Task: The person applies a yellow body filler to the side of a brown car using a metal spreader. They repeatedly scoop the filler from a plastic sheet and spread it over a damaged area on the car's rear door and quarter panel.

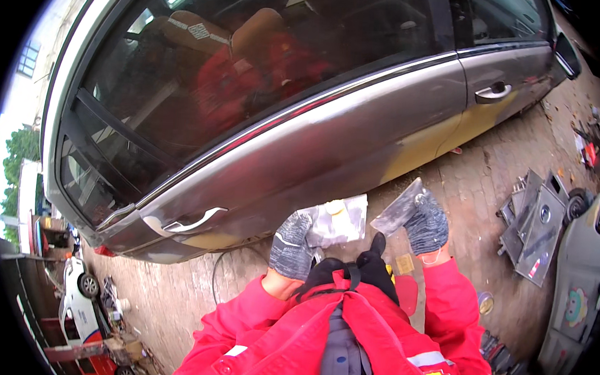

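My left hand (291, 248), in a grey knit glove, is closed round the near left edge of a flat, pale mixing board (342, 230). A small lump of yellowish body filler (334, 207) sits at the board's far side. In my right hand (428, 225), gloved alike, is a thin, greyish, flat filler spreader (395, 211), its wide edge angled toward the board but apart from it. Just beyond both hands stands a grey-brown car (315, 147). Tan filler patches (420, 152) cover the lower part of its doors.
A chrome door handle (195, 221) sticks out at left, another (493, 93) at far right. Scrap panels (534, 223) lie on the brick paving at right beside a pale bumper (580, 284). A round tin (485, 303) stands near my right arm. A thin hose (215, 278) curves at left.
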Demonstrator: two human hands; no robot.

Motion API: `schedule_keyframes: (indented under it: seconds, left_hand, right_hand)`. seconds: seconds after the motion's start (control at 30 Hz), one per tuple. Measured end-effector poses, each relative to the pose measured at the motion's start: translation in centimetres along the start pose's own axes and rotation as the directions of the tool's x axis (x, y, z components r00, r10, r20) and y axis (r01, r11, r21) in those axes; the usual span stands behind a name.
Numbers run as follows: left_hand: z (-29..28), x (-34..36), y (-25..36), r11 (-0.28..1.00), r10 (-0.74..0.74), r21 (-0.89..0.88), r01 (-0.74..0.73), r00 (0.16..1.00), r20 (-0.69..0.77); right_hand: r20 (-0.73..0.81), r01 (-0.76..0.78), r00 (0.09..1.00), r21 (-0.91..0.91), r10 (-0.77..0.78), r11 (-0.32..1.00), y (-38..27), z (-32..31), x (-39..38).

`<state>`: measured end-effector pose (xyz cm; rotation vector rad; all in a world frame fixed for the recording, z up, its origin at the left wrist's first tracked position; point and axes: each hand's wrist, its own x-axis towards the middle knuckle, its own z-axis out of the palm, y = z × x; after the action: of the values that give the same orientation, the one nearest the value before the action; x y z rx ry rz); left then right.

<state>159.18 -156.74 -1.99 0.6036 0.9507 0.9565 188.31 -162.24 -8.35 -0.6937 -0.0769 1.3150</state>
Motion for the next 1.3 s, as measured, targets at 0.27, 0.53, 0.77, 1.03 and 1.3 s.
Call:
schedule_keyframes:
  seconds: [0.27, 0.53, 0.77, 1.03, 1.3]
  left_hand:
    - [2.1, 3.8, 3.5, -0.114, 0.532, 0.744, -0.659, 0.592, 0.606]
    - [2.2, 6.2, 5.6, 0.035, 0.568, 0.693, -0.721, 0.585, 0.579]
    - [0.8, 8.1, 8.4, 0.067, 0.613, 0.731, -0.679, 0.606, 0.507]
    - [-2.3, 9.0, 11.1, 0.442, 0.458, 0.635, -0.634, 0.768, 0.448]
    - [0.0, 10.2, 11.7, 0.933, 0.324, 0.068, -0.353, 0.907, 0.268]
  right_hand:
    - [0.670, 0.700, 0.658, -0.712, -0.343, -0.049, -2.9, 12.9, -1.2]
    - [0.931, 0.813, 0.364, -0.331, -0.026, -0.479, 0.1, 18.1, 1.4]
    - [0.774, 0.875, 0.484, -0.412, 0.410, -0.255, 1.5, 20.1, 2.3]
    - [0.478, 0.480, 0.869, -0.749, -0.129, 0.457, -3.3, 16.0, 7.0]
    - [0.806, 0.677, 0.588, -0.540, -0.074, -0.499, -2.0, 16.8, 14.4]
